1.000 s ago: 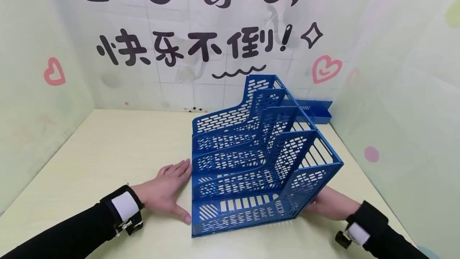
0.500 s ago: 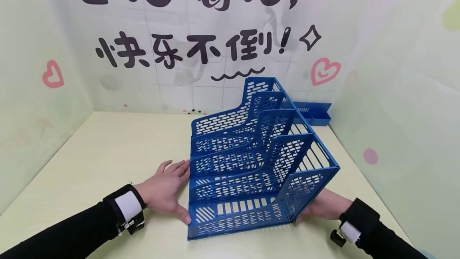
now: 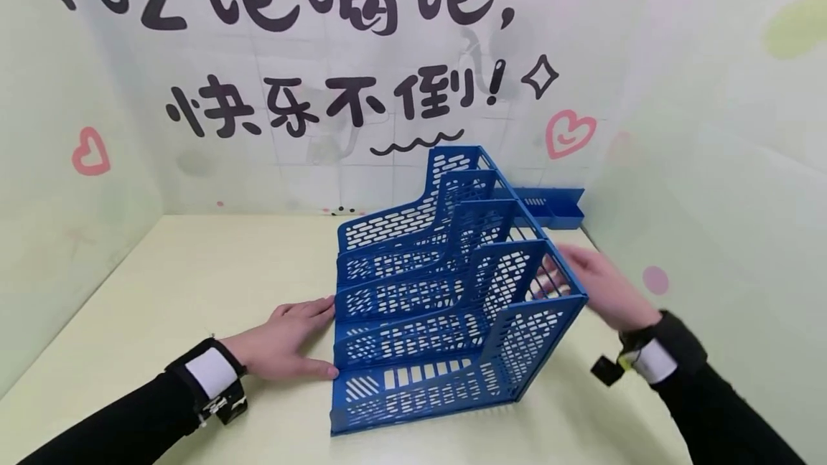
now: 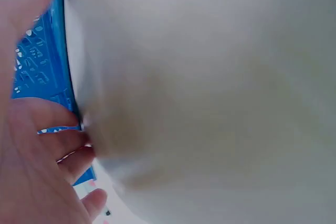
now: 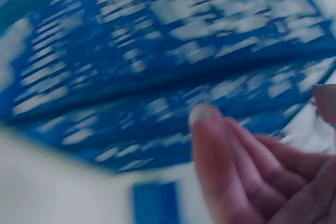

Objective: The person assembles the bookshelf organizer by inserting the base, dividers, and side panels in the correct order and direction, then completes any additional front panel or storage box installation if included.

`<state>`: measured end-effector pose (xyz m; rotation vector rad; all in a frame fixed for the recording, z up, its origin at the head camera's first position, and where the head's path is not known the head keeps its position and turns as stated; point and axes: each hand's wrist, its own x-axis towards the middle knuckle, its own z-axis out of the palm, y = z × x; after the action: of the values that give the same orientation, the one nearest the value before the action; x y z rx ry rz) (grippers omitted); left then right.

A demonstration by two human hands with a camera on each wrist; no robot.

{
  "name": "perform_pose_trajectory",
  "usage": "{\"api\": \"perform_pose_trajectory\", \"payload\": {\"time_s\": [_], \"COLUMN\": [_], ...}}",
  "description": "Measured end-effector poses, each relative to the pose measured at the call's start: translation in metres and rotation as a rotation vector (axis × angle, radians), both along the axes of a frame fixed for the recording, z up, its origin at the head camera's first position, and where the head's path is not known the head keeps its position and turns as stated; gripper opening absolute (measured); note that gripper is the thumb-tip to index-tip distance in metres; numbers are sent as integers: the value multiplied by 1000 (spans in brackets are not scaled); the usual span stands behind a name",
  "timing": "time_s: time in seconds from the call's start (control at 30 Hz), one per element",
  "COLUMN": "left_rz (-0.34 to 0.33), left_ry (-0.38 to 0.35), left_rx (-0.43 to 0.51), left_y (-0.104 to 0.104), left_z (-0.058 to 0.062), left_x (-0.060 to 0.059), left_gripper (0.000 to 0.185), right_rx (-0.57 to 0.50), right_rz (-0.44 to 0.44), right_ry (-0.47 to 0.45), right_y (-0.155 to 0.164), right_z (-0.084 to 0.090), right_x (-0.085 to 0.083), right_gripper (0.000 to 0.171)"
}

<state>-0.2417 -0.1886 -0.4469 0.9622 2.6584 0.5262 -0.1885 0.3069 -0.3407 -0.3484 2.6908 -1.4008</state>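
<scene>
Looking down through the head view, I see a blue perforated file rack (image 3: 446,300) with four stepped compartments standing on the pale yellow table (image 3: 194,278), right of centre and turned at an angle toward the back corner. My left hand (image 3: 284,343) lies flat on the tabletop with its fingers straight, the fingertips and thumb touching the rack's low front edge on its left side; it grasps nothing. The left wrist view shows those fingers (image 4: 63,145) against the blue mesh, though most of that picture is a blur of pale surface. My right hand (image 3: 597,282) is raised beside the rack's tall back wall, near its upper right corner, fingers extended and loose; from the head view I cannot tell whether they touch the bars. The right wrist view is blurred, but it shows relaxed fingers (image 5: 220,150) close to the mesh with nothing gripped. Behind the rack, against the wall, sits a small blue tray (image 3: 555,207). Black characters and pink hearts decorate the wall (image 3: 291,41).
</scene>
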Motion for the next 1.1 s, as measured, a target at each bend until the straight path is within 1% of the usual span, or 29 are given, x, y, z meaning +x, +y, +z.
{"api": "perform_pose_trajectory", "payload": {"time_s": [0.03, 0.07, 0.1, 0.13, 0.2, 0.27, 0.3, 0.33, 0.43, 0.53, 0.6, 0.67, 0.73, 0.83, 0.9, 0.97, 1.0, 1.03, 1.1], "left_rz": [0, -5, -13, -15, -11, -7, -5, 0, 8, 16, 34, 74, 129, 213, 270, 316, 332, 343, 336], "left_ry": [2, 5, 8, 8, 2, 7, 9, 9, 13, 27, 47, 69, 80, 89, 60, 6, -31, -75, -163], "left_rx": [-3, -7, -10, -8, -2, 1, 4, 4, 14, 43, 58, 74, 94, 158, 230, 325, 383, 447, 589], "left_y": [0, 0, 1, 1, 1, 0, 0, -1, -4, -5, -6, -7, -7, -7, -7, -8, -9, -10, -14], "left_z": [2, 4, 5, 5, 4, 4, 4, 3, 2, 1, 2, 2, 4, 8, 12, 16, 19, 21, 26], "left_x": [-1, -3, -4, -3, -1, 1, 2, 2, 3, 4, 6, 7, 8, 7, 6, 4, 3, 2, 1], "left_gripper": [120, 118, 118, 118, 118, 118, 118, 118, 116, 113, 114, 116, 119, 115, 106, 91, 84, 77, 67], "right_rx": [-49, -74, -72, -36, 31, 85, 98, 88, 25, -59, -88, -107, -130, -152, -164, -191, -223, -272, -403], "right_rz": [-14, -15, -1, 14, 44, 64, 71, 77, 91, 97, 87, 77, 58, 20, -16, -44, -56, -50, -20], "right_ry": [-17, -40, -50, -49, -46, -13, 6, 20, 39, 16, 0, -16, -32, -40, -37, -33, -35, -38, -55], "right_y": [-4, -8, -12, -16, -23, -27, -28, -28, -27, -26, -23, -19, -14, -6, -2, 2, 4, 5, 7], "right_z": [16, 31, 42, 52, 63, 66, 65, 64, 58, 55, 53, 51, 47, 41, 37, 31, 28, 23, 11], "right_x": [-3, -5, -7, -8, -10, -9, -7, -6, 0, 3, 5, 7, 9, 13, 18, 25, 29, 34, 44], "right_gripper": [55, 58, 59, 59, 51, 48, 48, 50, 56, 58, 58, 58, 58, 55, 52, 48, 46, 46, 47]}}
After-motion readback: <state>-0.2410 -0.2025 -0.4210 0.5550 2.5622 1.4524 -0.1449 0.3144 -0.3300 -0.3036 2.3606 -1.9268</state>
